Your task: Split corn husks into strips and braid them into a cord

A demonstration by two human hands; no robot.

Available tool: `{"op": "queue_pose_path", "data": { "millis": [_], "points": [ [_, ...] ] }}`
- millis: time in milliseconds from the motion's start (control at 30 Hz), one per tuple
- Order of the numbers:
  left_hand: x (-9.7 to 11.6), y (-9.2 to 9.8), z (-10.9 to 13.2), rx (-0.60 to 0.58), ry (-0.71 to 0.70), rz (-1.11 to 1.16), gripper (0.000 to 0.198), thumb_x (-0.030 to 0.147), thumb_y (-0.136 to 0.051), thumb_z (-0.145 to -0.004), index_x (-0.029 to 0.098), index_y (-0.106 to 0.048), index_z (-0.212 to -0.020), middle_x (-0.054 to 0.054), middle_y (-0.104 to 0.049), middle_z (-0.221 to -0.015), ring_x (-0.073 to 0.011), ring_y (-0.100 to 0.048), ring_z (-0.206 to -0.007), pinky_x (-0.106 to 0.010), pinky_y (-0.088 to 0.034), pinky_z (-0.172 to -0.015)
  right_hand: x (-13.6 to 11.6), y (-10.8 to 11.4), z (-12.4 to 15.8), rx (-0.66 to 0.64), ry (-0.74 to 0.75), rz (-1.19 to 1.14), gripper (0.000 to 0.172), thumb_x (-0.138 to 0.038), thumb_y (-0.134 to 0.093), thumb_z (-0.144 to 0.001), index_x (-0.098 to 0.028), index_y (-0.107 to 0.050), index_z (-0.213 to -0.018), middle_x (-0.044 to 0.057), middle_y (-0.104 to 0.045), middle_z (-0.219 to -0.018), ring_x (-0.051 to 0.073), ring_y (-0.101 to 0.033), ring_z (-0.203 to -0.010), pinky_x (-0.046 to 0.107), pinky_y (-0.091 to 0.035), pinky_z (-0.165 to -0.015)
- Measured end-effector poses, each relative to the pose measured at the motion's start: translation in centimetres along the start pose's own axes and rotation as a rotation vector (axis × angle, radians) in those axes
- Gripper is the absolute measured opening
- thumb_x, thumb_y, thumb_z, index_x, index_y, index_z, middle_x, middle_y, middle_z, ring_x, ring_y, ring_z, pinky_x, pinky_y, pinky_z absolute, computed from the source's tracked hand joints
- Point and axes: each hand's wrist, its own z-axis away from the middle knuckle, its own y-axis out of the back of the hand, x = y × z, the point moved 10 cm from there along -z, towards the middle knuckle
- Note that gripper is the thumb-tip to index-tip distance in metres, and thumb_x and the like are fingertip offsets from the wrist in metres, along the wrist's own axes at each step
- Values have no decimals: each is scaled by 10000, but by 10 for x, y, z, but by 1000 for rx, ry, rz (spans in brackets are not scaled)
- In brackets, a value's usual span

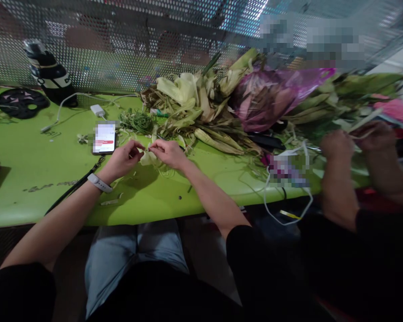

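Note:
Over the green tabletop (70,174), my left hand (125,157) and my right hand (170,153) almost meet, fingertips pinched. A pale corn husk (149,158) hangs between them, gripped by both; its far side is partly hidden by my fingers. Just left of my left hand lies a phone (104,138) with a lit screen, a dark wrist strap (77,190) running from it. Behind my hands is a small heap of thin green strips (136,120). Beyond my right hand spreads a large pile of corn husks (201,112), some pale, some brown.
A co-worker's hands (356,141) hold a pale strip at the right. A pink plastic bag (262,98) sits among the husks. A bottle (52,74), black mask (22,103), white cable (58,112) and adapter (97,110) stand left. Perforated metal mesh (127,53) closes the back.

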Motion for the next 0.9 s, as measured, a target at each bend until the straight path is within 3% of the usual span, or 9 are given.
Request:
{"op": "queue_pose_path", "data": {
  "millis": [167,267,367,500,700,900],
  "points": [
    [2,-3,2,-28,39,101,321,323,-602,-921,180,-675,-1199,-25,-630,-737,-119,-542,-587,-236,-417,-514,1,-7,0,-43,-28,-92,275,-424,-586,-968,-171,-690,-939,-55,-434,-581,110,-381,-566,261,-269,-593],
    [4,-4,2,-25,22,126,361,377,-648,-905,181,-691,-1205,-64,-685,-852,-137,-606,-678,-245,-472,-566,2,-10,0,-69,-28,-119,289,-437,-583,-967,-168,-686,-946,-54,-447,-587,106,-371,-561,263,-265,-586],
    [2,-4,1,-14,0,154,340,372,-651,-898,169,-720,-1162,-96,-711,-939,-159,-646,-759,-266,-514,-623,3,-6,-1,-50,-28,-113,298,-446,-575,-970,-166,-672,-938,-41,-486,-609,112,-394,-573,268,-277,-592],
    [0,0,-1,39,-23,116,262,341,-649,-884,157,-753,-1038,-95,-714,-896,-163,-645,-747,-282,-518,-636,-3,0,0,-17,-10,-49,327,-480,-559,-976,-174,-644,-900,-12,-554,-661,117,-410,-578,274,-282,-596],
    [2,-10,0,-43,-45,117,244,359,-644,-887,159,-748,-979,-79,-708,-833,-169,-629,-730,-286,-496,-616,-11,-4,2,-42,22,39,235,-384,-553,-974,-175,-639,-911,-9,-557,-667,126,-435,-608,273,-291,-632],
    [-2,-10,-1,-43,-1,121,206,309,-631,-866,158,-750,-938,-72,-700,-807,-158,-605,-700,-285,-479,-606,-14,-7,2,-22,59,109,217,-360,-511,-988,-183,-616,-918,14,-591,-714,135,-464,-627,275,-297,-638]
  ]
}}
